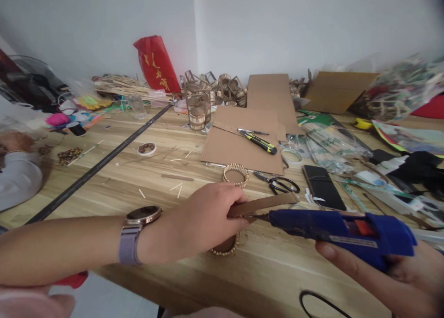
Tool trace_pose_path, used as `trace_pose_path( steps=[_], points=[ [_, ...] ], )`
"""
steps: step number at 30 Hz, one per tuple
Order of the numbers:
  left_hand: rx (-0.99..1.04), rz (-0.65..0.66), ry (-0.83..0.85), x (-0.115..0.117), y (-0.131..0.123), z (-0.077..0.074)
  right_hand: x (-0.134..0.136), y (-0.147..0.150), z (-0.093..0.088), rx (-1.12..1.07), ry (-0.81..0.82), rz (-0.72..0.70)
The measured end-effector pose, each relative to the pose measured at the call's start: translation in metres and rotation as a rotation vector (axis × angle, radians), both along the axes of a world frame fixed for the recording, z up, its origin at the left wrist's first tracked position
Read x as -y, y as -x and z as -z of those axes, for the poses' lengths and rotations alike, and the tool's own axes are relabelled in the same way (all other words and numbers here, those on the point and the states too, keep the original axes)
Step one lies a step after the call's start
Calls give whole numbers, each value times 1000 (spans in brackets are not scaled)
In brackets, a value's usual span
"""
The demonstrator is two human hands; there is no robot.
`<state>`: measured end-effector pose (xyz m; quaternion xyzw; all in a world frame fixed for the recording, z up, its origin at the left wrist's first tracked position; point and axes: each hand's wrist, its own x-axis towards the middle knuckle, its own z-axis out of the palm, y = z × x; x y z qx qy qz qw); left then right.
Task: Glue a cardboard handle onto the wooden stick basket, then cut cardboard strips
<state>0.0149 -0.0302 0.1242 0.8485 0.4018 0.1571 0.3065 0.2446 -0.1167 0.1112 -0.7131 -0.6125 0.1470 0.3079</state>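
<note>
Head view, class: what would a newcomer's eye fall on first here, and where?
Probably the blue glue gun at lower right, in the right hand, its nozzle close to the brown strip that the left hand pinches. Next, the bright red bag stands out against the pale wall, behind the table clutter, left of centre.

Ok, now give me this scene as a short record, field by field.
Left hand: holds a brown strip
Right hand: holds a blue glue gun, its tip close to the strip
Left wrist: watch
Past the hands: round basket, scissors
On the cardboard: utility knife
By the wall: red bag
Far left: another person's sleeve
</note>
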Motion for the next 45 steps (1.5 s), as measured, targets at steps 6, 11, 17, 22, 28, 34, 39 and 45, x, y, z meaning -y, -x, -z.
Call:
trace_pose_path(
  steps=[6, 11, 17, 22, 28, 34, 39, 45],
  points=[
    [-17, -11, 10, 0, 0, 1, -3, -11, 2, 28, -5, -15],
    [-12, -22, 14, 0, 0, 2, -8, -24, 7, 60, -29, -132],
    [-18, -21, 5, 0, 0, 1, -13, -31, 10, 73, -43, -217],
    [4, -21, 17, 0, 1, 1, -15, -30, 13, 50, -19, -218],
    [-20, -22, 13, 0, -1, 1, -15, -31, 15, 23, -6, -227],
    [26, -12, 24, 0, -1, 0, -18, -28, 14, 7, -14, -220],
    [31, 0, 11, 0, -1, -1, -19, -20, 7, 27, 3, -217],
    [17, -1, -5, 0, -2, 0, -18, -21, 4, 66, -10, -240]
  ],
)
